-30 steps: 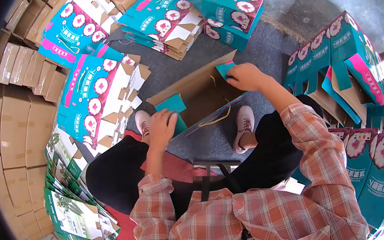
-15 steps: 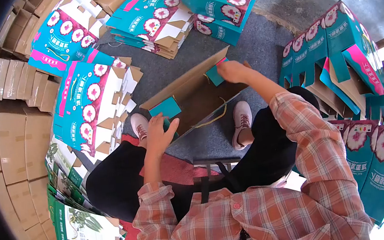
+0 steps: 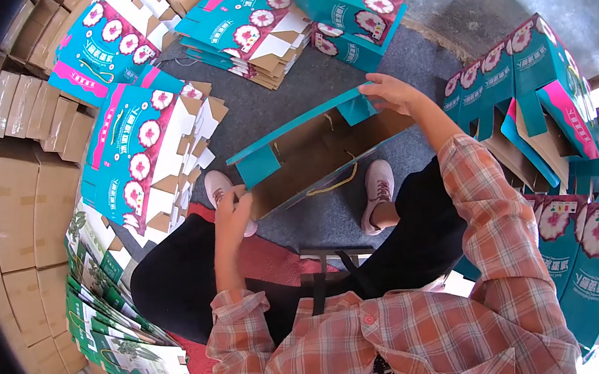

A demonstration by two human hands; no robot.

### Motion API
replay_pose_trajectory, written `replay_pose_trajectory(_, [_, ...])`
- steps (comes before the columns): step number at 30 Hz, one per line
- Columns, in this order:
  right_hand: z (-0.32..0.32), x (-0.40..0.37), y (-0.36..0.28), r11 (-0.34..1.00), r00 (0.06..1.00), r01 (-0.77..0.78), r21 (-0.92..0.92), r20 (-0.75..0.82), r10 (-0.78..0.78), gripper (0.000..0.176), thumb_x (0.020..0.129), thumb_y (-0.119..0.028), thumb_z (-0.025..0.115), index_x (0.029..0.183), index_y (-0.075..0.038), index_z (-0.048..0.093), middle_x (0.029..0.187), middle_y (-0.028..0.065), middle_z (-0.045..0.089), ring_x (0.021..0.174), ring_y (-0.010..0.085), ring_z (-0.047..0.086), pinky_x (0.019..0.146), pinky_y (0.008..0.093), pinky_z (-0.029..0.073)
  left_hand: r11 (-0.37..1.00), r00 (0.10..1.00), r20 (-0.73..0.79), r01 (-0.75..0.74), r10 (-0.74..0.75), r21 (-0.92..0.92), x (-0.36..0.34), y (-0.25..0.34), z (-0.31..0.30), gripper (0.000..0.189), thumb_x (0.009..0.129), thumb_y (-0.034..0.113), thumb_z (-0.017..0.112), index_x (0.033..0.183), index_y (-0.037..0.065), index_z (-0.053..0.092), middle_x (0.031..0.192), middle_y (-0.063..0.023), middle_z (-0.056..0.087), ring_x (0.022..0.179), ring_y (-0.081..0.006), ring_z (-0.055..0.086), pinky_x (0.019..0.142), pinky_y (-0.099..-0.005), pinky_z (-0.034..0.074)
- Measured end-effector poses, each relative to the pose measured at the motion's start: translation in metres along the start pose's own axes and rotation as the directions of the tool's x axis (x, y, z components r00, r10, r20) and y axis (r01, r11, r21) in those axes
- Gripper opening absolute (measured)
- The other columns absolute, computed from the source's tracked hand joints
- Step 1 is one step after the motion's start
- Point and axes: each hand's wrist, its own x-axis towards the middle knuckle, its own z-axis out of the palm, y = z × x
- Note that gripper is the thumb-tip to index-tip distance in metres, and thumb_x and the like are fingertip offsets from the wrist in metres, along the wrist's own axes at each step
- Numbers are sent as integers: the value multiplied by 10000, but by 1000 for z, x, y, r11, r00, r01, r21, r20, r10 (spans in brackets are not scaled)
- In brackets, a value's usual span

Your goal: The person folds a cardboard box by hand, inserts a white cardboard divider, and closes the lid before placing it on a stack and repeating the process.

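Note:
A teal gift box (image 3: 312,171) of cardboard stands between the shoes, its top uncovered and its brown inside showing. Small teal end flaps fold in at both ends, and a yellow cord handle (image 3: 336,183) hangs on the near side. Along the far edge, a long teal flap (image 3: 292,125) is bent inward. My left hand (image 3: 231,213) is closed at the left end of the box, its fingertips partly hidden. At the far right corner, my right hand (image 3: 391,94) grips the long flap's edge between fingers and thumb.
Flat teal cartons (image 3: 136,146) lie in stacks at left and at the back. Formed teal boxes (image 3: 516,81) stand at right. Green-and-white cartons (image 3: 129,347) fan out at lower left. Brown cardboard boxes (image 3: 18,212) are piled along the left wall.
The far long flap has bent inward, now showing its teal face. My right hand has moved to its outer corner, my left hand slightly left and down. The green cartons have slid lower.

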Motion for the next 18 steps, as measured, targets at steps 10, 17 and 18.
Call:
replay_pose_trajectory(10, [0,-3,-10,987,986,118,-109,131,-104,856,850,-393,674,1460,-7,213,1418,174,373,1273,307,422,1026,418,385,992,992,31,-119,120,-34,4,-11,-1,381,810,114,500,1169,-8,537,1148,-203,589,1124,-290,546,964,-347,399])
replay_pose_trajectory(17, [19,-2,-5,986,991,-130,108,55,125,806,796,-535,664,1367,-50,365,1344,230,416,1137,328,530,951,418,443,973,956,186,-219,228,-66,33,-19,20,369,856,237,559,1132,-5,594,1259,-207,546,1152,-240,516,985,-320,374])
replay_pose_trajectory(18, [17,3,1,979,981,-172,113,106,160,768,801,-537,652,1335,-53,386,1335,215,426,1131,318,532,964,430,429,986,965,203,-157,166,-59,37,-21,22,377,857,266,563,1094,-25,606,1269,-210,544,1138,-241,522,980,-324,375])
